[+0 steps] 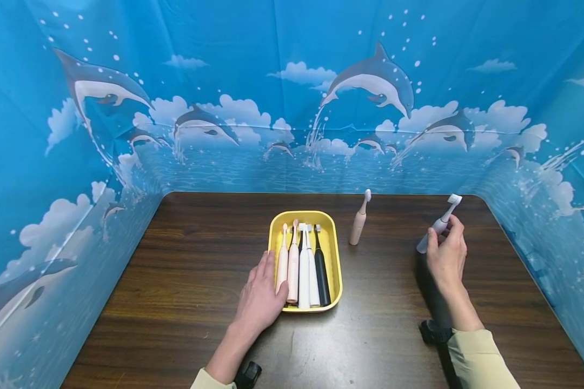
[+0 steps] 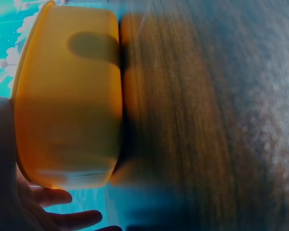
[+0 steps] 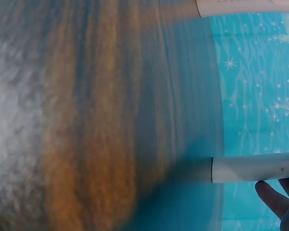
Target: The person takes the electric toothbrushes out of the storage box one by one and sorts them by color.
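Note:
My left hand (image 1: 263, 297) holds the left side of a yellow tray (image 1: 339, 270), with the thumb over the rim. In the left wrist view its fingers (image 2: 77, 220) lie beside the tray's outer wall. Inside the tray are several electric toothbrushes: pink ones (image 1: 293, 270) at left, white ones (image 1: 304, 275) in the middle and a black one (image 1: 323, 275) at right. On the right, my right hand (image 1: 449, 259) pinches a pale grey electric toothbrush (image 1: 422, 244) upright, head up. Whether its base touches the table cannot be told.
Between the tray and my right hand, a pink electric toothbrush (image 1: 358, 227) stands upright on the dark wooden table (image 1: 175, 281). A blue dolphin-print sheet (image 1: 233, 65) hangs around the table's back and sides.

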Demonstrator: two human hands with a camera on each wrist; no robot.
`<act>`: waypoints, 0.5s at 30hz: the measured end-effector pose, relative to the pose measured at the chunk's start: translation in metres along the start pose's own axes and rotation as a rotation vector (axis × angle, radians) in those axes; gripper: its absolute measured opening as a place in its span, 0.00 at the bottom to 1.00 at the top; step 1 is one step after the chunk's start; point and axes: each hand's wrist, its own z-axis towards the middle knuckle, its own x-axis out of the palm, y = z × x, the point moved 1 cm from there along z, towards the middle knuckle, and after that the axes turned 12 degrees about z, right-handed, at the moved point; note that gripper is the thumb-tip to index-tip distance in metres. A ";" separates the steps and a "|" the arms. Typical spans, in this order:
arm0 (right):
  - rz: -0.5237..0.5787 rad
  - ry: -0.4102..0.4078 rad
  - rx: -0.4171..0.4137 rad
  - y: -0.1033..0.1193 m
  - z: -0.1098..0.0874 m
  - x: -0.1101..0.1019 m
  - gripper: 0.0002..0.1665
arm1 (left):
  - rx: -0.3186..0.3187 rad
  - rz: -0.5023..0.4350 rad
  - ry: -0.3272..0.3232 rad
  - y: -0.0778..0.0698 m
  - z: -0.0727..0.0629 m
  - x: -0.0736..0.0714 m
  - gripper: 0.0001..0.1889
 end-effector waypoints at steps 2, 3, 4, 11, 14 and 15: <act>-0.001 0.000 0.022 0.001 0.000 0.001 0.31 | -0.008 -0.001 0.009 -0.001 0.000 0.000 0.41; -0.004 0.000 0.033 0.002 0.000 0.001 0.31 | -0.009 -0.001 0.011 -0.001 0.000 0.000 0.41; -0.004 -0.004 0.042 0.002 0.000 0.001 0.32 | -0.009 -0.001 0.012 -0.001 0.000 0.000 0.41; 0.043 -0.101 0.017 0.010 0.000 0.004 0.39 | -0.003 0.001 0.007 0.000 0.000 0.000 0.41; 0.075 -0.209 -0.094 0.018 0.001 0.005 0.38 | -0.003 -0.001 0.002 0.000 0.000 0.000 0.40; 0.089 -0.250 -0.133 0.021 0.000 0.005 0.37 | -0.003 -0.001 0.001 0.000 0.000 0.000 0.40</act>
